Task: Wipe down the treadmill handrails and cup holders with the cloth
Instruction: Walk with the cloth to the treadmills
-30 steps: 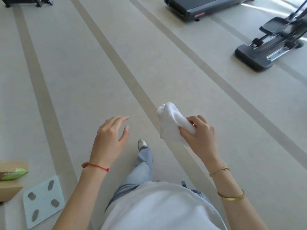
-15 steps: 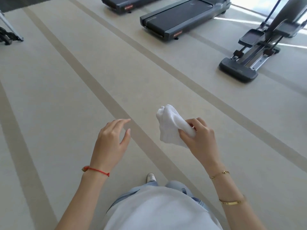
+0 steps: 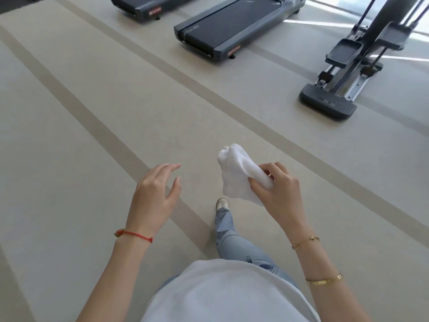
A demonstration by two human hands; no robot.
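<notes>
Treadmill (image 3: 234, 26) nearer now, handrails cropped; cloth (image 3: 236, 173) in right hand (image 3: 276, 194)

Bright daylight, glare upper right

A: Cloth (image 3: 234, 173)?
B: White, plain.
A: Floor (image 3: 92, 112) beneath the cloth?
B: Pale beige, darker tan stripes.
A: Treadmill (image 3: 232, 26) beyond the cloth?
B: Dark grey, black belt, small red label.
A: Wrists nearest the cloth?
B: Red string bracelet (image 3: 134, 234); gold bangle (image 3: 325, 281).
</notes>
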